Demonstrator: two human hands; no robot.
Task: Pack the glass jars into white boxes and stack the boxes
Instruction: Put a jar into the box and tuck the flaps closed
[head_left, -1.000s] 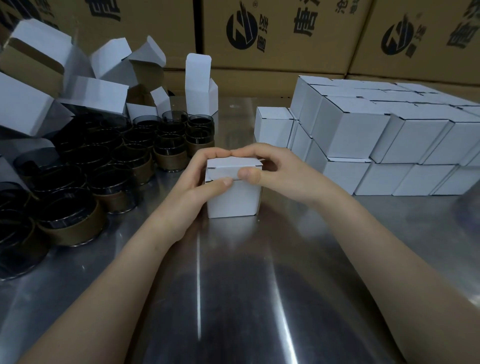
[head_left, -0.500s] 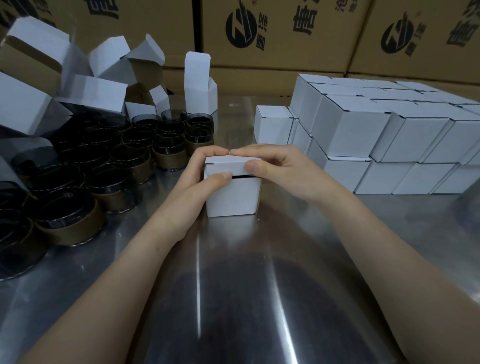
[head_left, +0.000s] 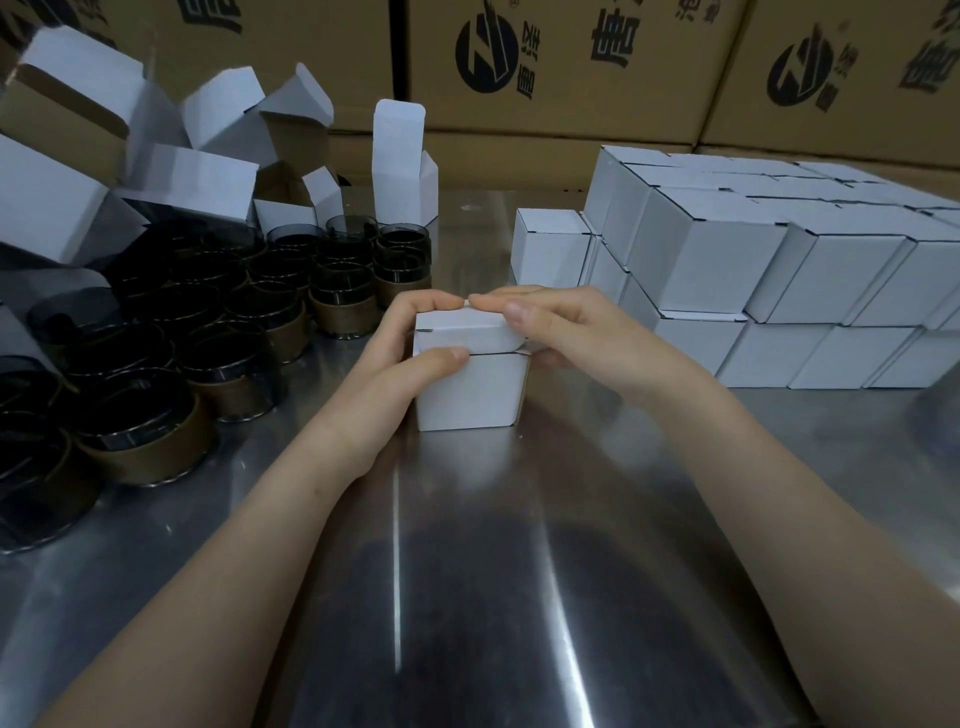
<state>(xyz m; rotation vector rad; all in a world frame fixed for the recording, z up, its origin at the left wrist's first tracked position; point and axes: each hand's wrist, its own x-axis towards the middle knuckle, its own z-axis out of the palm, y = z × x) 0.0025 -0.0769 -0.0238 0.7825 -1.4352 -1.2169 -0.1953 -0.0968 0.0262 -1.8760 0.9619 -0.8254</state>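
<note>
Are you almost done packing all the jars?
Not nearly. Done: a big stack of closed boxes on the right. In hand: the left hand and right hand grip one white box, its lid not fully tucked. Left: many glass jars and open boxes wait on the left.

At frame centre, left hand (head_left: 395, 374) and right hand (head_left: 582, 338) grip a white box (head_left: 470, 395) on the metal table (head_left: 467, 571), its lid almost shut.

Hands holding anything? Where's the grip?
Both hold the white box: left hand round its left side, right hand on the right edge of its lid.
</note>
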